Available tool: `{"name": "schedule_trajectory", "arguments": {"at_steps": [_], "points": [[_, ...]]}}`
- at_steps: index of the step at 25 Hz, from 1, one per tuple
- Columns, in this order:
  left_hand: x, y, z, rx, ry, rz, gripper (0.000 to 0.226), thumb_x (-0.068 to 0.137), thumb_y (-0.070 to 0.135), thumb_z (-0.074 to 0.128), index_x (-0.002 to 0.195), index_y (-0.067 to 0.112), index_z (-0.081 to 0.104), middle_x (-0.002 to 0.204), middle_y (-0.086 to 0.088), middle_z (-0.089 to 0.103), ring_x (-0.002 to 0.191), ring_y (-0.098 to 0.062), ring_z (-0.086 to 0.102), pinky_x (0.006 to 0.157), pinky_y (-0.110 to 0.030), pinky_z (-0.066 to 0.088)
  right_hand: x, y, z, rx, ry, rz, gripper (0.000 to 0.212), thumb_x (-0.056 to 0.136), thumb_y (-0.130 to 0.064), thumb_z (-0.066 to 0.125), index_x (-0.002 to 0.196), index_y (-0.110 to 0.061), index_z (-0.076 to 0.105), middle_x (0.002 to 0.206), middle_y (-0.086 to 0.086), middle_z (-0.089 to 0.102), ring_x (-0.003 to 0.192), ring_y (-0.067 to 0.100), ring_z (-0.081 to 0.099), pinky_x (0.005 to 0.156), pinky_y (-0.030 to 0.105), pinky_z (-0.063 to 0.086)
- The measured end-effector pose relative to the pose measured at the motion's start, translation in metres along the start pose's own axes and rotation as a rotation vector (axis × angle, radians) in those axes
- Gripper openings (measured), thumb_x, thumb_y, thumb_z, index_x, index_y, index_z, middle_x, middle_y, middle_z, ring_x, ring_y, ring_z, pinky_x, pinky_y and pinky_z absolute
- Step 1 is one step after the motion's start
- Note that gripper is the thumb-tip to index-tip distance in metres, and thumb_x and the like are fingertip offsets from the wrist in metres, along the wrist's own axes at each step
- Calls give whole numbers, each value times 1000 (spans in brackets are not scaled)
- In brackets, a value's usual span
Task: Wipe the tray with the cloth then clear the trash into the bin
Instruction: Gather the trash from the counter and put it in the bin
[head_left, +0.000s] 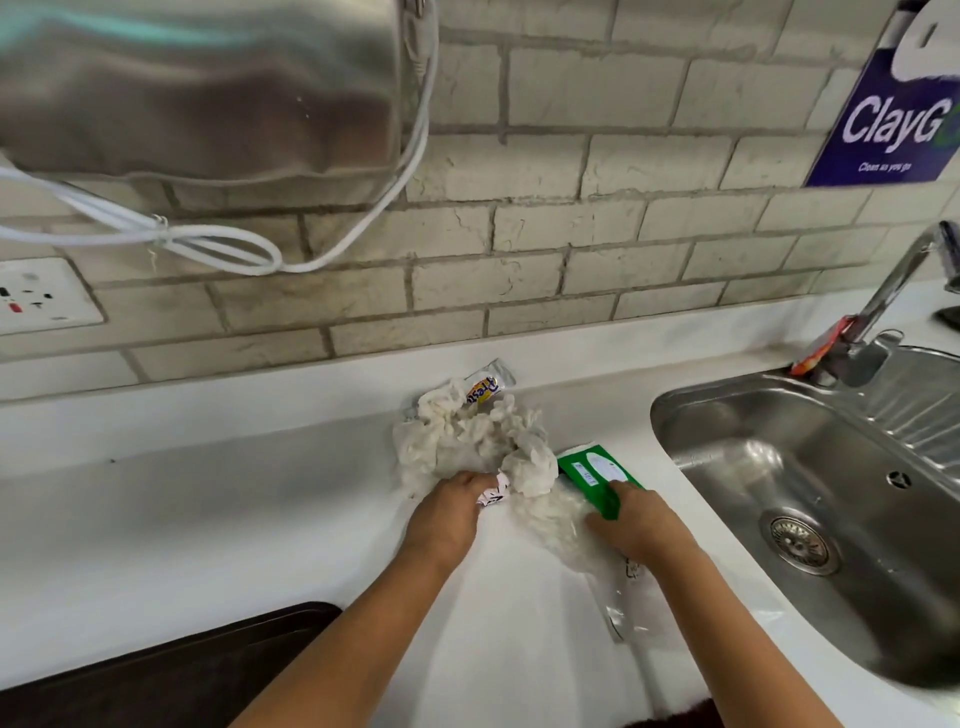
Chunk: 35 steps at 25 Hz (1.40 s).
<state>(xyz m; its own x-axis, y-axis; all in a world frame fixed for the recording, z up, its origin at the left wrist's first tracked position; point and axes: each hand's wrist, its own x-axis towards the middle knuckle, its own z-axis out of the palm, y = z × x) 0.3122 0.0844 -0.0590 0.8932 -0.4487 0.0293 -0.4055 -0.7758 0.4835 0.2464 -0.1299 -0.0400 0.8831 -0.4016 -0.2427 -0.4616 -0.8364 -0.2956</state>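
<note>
Pinching a crumpled wrapper (493, 493), the left grip (449, 512) meets the tissues (467, 441); the right grip (636, 519) holds a green packet (595, 475).

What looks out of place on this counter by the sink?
Trash lies loose on the white counter: a heap of crumpled tissue, a snack wrapper against the wall and a green carton lying flat. The left hand and right hand are on the pile.
</note>
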Motion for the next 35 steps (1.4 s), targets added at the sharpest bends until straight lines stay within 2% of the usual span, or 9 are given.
{"name": "schedule_trajectory", "arguments": {"at_steps": [4, 9, 12, 17, 20, 22, 24, 28, 35], "points": [[-4, -8, 0, -252, 133, -79, 40, 90, 1, 47, 124, 19, 58, 127, 0, 58, 115, -18, 56, 91, -16, 38, 3, 0, 3, -81, 40, 5, 33, 91, -18, 40, 120, -7, 52, 112, 14, 61, 101, 29, 57, 77, 29, 44], [-16, -11, -11, -683, 364, -276, 30, 85, -5, 53, 109, 11, 62, 99, -7, 67, 75, -18, 58, 69, -18, 43, 4, 2, 4, -15, 92, 67, 27, 87, -1, 36, 108, -5, 53, 102, 18, 61, 76, 27, 48, 66, 27, 37], [-28, -6, -26, -964, 370, -365, 29, 87, -6, 52, 104, 17, 58, 102, -10, 64, 66, -16, 58, 64, -31, 51, -5, 4, -8, 158, 203, 94, 16, 84, 4, 36, 84, -7, 48, 93, 23, 59, 76, 31, 50, 64, 29, 35], [-57, 2, -55, -1205, 340, -346, 27, 89, -5, 52, 106, 15, 54, 100, -8, 62, 68, -16, 58, 60, -26, 54, -46, 6, -30, 470, 555, 99, 12, 89, 3, 35, 85, 2, 46, 77, 24, 52, 68, 35, 47, 59, 35, 34], [-88, 19, -73, -1357, 292, -331, 27, 90, -8, 50, 106, 14, 52, 88, -5, 59, 63, -17, 53, 57, -21, 55, -97, 0, -36, 707, 615, 5, 17, 90, 1, 35, 86, 5, 52, 75, 19, 55, 63, 27, 47, 53, 28, 38], [-110, 29, -82, -1384, 256, -315, 27, 90, -8, 49, 107, 12, 52, 85, -3, 59, 63, -17, 53, 59, -23, 55, -135, -7, -35, 832, 632, -40, 21, 90, 4, 36, 84, -2, 56, 71, 9, 55, 59, 16, 45, 46, 11, 35], [-134, 37, -86, -1326, 194, -282, 26, 89, -6, 51, 109, 11, 55, 88, -5, 60, 64, -18, 54, 65, -29, 56, -172, -13, -27, 906, 659, -46, 26, 90, 5, 37, 77, -10, 53, 67, 0, 54, 59, 11, 46, 45, 8, 36], [-190, 51, -84, -1279, 44, -240, 28, 89, -6, 51, 95, 21, 57, 88, -5, 61, 67, -16, 57, 66, -31, 55, -220, -14, 8, 927, 670, -29, 21, 89, -2, 39, 80, -10, 56, 74, 2, 60, 66, 16, 53, 57, 17, 42], [-272, 66, -55, -1239, -16, -320, 29, 87, -9, 48, 101, 15, 55, 84, -4, 61, 55, -8, 58, 53, -25, 53, -281, 4, 51, 927, 573, -33, 20, 87, 2, 41, 75, -8, 53, 70, 10, 62, 63, 27, 59, 53, 32, 51]]}}
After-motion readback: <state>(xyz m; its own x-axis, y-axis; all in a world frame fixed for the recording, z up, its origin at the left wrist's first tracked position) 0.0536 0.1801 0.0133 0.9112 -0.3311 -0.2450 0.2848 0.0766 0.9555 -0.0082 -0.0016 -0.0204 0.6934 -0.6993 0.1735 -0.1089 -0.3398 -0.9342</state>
